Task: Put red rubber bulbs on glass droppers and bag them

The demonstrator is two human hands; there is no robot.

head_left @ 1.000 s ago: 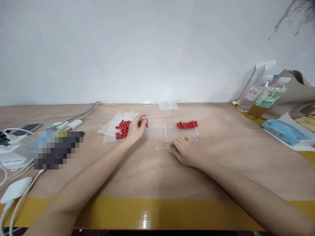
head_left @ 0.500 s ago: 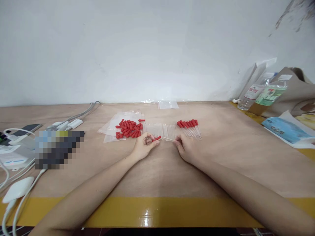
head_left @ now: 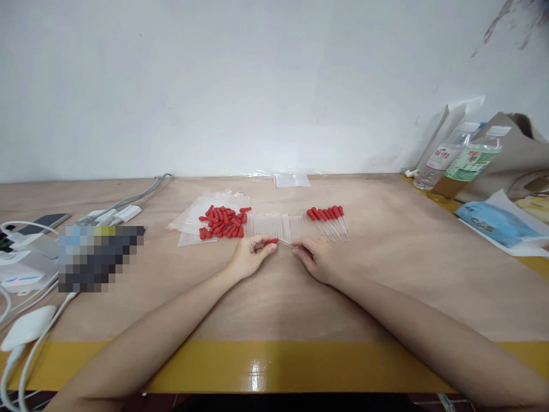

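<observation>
Between the thumb and fingers of my left hand (head_left: 251, 254) is a red rubber dropper bulb (head_left: 271, 242). My right hand (head_left: 315, 257) pinches a thin clear glass tube (head_left: 285, 242), whose end meets the open end of the bulb; whether it is inside cannot be made out. Just behind my hands lies a row of clear glass tubes (head_left: 270, 224). Loose red bulbs (head_left: 221, 220) are heaped on clear plastic bags (head_left: 189, 220) to the left. Right of the row, several droppers (head_left: 328, 215) with red bulbs on glass tubes lie side by side.
A small plastic bag (head_left: 292, 180) lies by the wall. White chargers and cables (head_left: 30, 269), a phone (head_left: 49, 221) and a pixelated object (head_left: 98, 257) occupy the left. Two bottles (head_left: 472, 163), a paper bag (head_left: 510, 157) and a blue packet (head_left: 497, 220) stand or lie at right.
My right hand has moved left, bringing the glass tube's end up to the red bulb. My left hand stays nearly in place, still holding the bulb.
</observation>
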